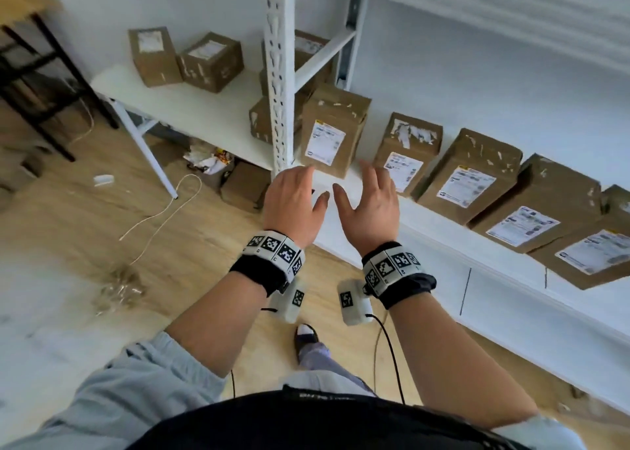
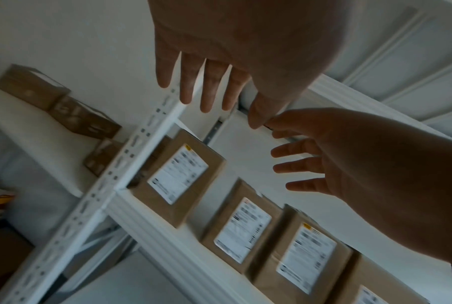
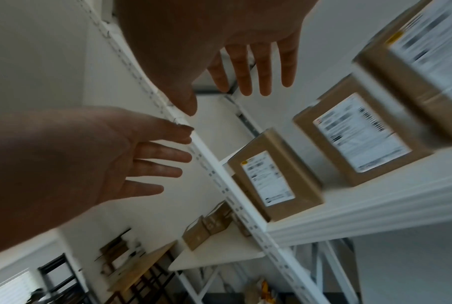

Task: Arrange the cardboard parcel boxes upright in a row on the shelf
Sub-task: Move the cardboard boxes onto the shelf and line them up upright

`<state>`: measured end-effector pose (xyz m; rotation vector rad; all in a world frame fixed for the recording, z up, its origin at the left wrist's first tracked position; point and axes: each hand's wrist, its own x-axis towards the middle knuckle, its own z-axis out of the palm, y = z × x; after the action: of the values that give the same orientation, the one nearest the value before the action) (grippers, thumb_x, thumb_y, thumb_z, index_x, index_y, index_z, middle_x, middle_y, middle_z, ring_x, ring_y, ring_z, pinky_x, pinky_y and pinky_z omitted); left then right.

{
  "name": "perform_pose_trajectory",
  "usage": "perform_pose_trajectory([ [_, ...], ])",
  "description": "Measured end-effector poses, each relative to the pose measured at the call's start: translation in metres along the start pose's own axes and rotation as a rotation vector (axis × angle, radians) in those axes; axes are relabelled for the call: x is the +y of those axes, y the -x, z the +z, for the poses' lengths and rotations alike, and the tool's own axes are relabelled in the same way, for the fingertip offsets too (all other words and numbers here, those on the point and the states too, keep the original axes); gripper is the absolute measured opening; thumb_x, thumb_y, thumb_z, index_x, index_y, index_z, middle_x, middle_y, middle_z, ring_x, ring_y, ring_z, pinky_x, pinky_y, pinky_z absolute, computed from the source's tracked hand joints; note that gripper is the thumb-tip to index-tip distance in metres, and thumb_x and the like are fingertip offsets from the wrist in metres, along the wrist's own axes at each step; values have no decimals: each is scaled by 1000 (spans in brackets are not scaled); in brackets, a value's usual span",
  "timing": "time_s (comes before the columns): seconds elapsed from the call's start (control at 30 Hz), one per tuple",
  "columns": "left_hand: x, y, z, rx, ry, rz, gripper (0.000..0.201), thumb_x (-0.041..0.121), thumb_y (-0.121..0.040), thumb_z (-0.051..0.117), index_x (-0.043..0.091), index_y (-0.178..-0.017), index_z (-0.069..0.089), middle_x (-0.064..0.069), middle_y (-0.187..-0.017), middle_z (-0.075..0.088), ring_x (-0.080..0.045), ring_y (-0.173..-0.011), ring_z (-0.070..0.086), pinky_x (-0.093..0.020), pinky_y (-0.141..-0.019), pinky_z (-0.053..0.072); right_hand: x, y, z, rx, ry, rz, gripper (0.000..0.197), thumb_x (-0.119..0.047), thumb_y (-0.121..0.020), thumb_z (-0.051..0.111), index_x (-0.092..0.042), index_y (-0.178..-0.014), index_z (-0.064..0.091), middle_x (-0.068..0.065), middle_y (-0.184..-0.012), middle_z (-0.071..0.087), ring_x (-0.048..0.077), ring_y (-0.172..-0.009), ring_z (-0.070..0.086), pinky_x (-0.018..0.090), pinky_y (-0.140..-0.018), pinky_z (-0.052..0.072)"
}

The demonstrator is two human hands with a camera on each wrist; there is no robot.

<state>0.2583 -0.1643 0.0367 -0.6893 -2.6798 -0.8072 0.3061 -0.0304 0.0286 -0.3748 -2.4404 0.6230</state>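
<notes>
Both grips spread and empty: left hand (image 1: 296,201) and right hand (image 1: 370,207) hover before the leftmost parcel box (image 1: 332,130), upright on the shelf (image 1: 439,241) (row looks formed); next, probably fetching a box (image 1: 213,61) off the table (image 1: 191,108).

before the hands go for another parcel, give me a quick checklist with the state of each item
1. Left hand empty, fingers spread: ok.
2. Right hand empty, fingers spread: ok.
3. Brown cardboard parcel box nearest the post upright with its label facing out: ok.
4. Row of labelled cardboard boxes on the white metal shelf complete: not ok; loose brown boxes sit on the white side table.
5. Boxes at the far right of the row upright: cannot tell, the wide lens tilts them.
6. Perforated white upright post beside the left hand, touching or not: cannot tell.
</notes>
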Motion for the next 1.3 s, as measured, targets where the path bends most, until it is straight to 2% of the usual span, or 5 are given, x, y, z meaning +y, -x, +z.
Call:
perform_pose_trajectory([
  [0.4, -140, -87, -27, -3, -165, -273, 52, 27, -91, 62, 4, -136, 48, -15, -131, 56, -32, -121, 52, -43, -102, 42, -87, -102, 151, -284, -250, -219, 55, -36, -91, 62, -10, -138, 51, 10, -131, 55, 28, -120, 53, 45, -97, 49],
  [0.57, -180, -122, -35, 81, -203, -358, 42, 28, -92, 64, 3, -125, 55, -15, -118, 62, -33, -109, 56, -42, -93, 46, -113, -147, 198, -383, -327, -237, 53, -37, -92, 60, -10, -137, 52, 8, -132, 54, 24, -120, 53, 42, -97, 49],
  [0.73, -218, -143, -34, 39, -215, -470, 50, 35, -93, 60, 9, -135, 48, -11, -129, 57, -30, -120, 50, -43, -102, 43, -127, -179, 234, -421, -345, -218, 52, -37, -94, 60, -10, -138, 51, 5, -134, 52, 19, -121, 51, 33, -98, 44],
  [1.03, -300, -193, -28, 11, -190, -496, 53, 35, -93, 61, 9, -136, 48, -11, -129, 57, -31, -122, 50, -44, -103, 42, -149, -224, 309, -457, -261, -138, 56, -38, -94, 59, -13, -142, 46, 3, -139, 48, 21, -127, 48, 36, -102, 44],
  [1.3, -423, -290, -32, -98, -150, -369, 57, 38, -95, 56, 8, -142, 42, -11, -139, 51, -30, -129, 45, -42, -109, 36, -198, -290, 405, -445, -69, -43, 60, -44, -93, 57, -15, -144, 42, 3, -141, 46, 22, -128, 47, 42, -105, 44],
])
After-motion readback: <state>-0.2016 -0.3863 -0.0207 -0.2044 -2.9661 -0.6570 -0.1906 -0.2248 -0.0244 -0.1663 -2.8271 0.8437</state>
